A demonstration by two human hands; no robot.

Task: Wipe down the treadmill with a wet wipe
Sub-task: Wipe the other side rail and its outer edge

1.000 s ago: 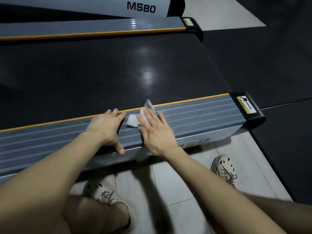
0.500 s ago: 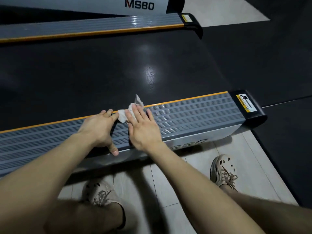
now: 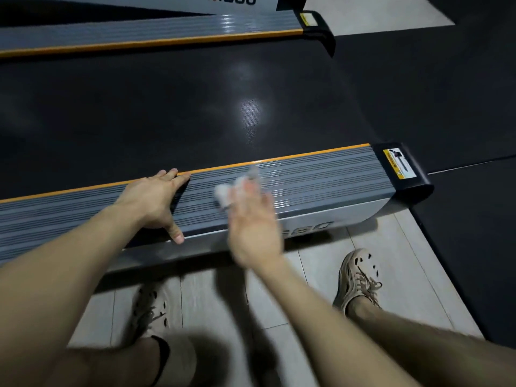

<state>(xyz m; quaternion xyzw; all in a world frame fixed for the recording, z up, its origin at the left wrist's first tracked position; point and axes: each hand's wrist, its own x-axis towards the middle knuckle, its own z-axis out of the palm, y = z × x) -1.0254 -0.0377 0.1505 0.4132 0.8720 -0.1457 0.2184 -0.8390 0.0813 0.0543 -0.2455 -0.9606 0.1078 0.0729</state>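
The treadmill's near side rail (image 3: 321, 180) is grey and ribbed with an orange inner strip, beside the black running belt (image 3: 167, 113). My right hand (image 3: 252, 219) lies blurred over the rail, its straight fingers pressing a crumpled white wet wipe (image 3: 226, 192) onto the ribs. A corner of the wipe sticks up past the fingertips. My left hand (image 3: 152, 201) rests flat on the rail to the left, fingertips at the orange strip and thumb hooked over the outer edge.
The rail ends at a black end cap (image 3: 405, 174) with a yellow warning label. The far side rail (image 3: 153, 32) runs along the top. My two feet in beige shoes (image 3: 357, 277) stand on pale floor tiles (image 3: 212, 297); dark floor mats (image 3: 460, 107) lie to the right.
My right hand slid left with the wipe until it was next to the left hand, then back to the right along the rail. The left hand has stayed planted.
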